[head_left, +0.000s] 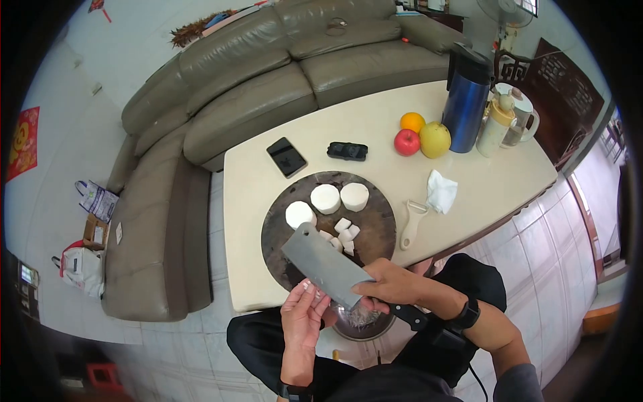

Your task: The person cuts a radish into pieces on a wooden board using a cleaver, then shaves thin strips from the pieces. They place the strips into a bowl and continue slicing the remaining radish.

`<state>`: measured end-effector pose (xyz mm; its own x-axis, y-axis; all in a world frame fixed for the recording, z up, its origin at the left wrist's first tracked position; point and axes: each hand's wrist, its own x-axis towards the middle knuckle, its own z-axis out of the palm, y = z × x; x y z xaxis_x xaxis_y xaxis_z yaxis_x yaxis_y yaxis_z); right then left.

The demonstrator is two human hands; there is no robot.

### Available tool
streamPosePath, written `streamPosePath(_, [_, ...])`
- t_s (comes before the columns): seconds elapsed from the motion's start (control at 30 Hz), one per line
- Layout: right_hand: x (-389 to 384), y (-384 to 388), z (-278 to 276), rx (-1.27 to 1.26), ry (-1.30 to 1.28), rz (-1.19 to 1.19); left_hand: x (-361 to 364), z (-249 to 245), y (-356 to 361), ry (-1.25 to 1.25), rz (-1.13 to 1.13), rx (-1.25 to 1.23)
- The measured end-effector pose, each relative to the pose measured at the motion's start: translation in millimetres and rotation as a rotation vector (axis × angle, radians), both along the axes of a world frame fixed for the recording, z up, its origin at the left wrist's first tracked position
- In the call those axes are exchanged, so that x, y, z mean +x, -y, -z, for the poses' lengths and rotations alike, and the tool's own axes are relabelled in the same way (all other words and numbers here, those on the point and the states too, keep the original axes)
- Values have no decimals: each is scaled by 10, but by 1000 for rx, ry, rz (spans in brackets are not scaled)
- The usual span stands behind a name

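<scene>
My right hand (382,285) is wrapped round the black handle of a cleaver (325,264), with its thumb on the flat of the wide grey blade. The blade slants over the near edge of a round, dark wooden chopping board (375,248). Below the blade, my left hand (305,315) has its fingertips pinched together at the lower edge; whatever is in them is too small to name. On the board stand three thick white rounds, perhaps radish (325,199). Several smaller white chunks (349,232) lie by them, partly hidden behind the blade.
Under my hands, a metal bowl (378,329) holds pale scraps. Right of the board lie a peeler (413,224) and a crumpled white cloth (442,192). Farther back are a phone (287,157), a black case (347,151), fruit (435,140) and a blue thermos (466,104).
</scene>
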<state>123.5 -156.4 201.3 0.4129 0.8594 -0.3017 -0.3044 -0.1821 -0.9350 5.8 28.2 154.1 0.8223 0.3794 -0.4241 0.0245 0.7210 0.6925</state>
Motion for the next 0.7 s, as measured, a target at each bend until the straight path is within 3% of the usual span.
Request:
streamPosePath(0.27, [53, 92, -73, -13, 60, 226, 14, 59, -94, -42, -54, 450])
streamPosePath(0.33, [55, 108, -44, -16, 93, 207, 38, 106, -145, -94, 4, 708])
streamPosePath(0.37, [59, 112, -28, -18, 126, 182, 62, 138, -160, -94, 5, 708])
streamPosePath(0.43, [55, 121, -5, -19, 127, 185, 120, 172, -189, -29, -17, 1069])
streamPosePath(0.47, [53, 128, 1, -20, 128, 188, 144, 146, -196, -28, -16, 1069])
streamPosePath(0.53, [57, 156, -9, -28, 131, 198, 195, 54, -195, -153, 13, 1307])
streamPosePath(0.63, [65, 194, -3, -37, 128, 221, 268, -155, -156, -286, 114, 1417])
streamPosePath(0.7, [64, 220, 4, -38, 118, 233, 284, -81, -221, -245, 119, 1509])
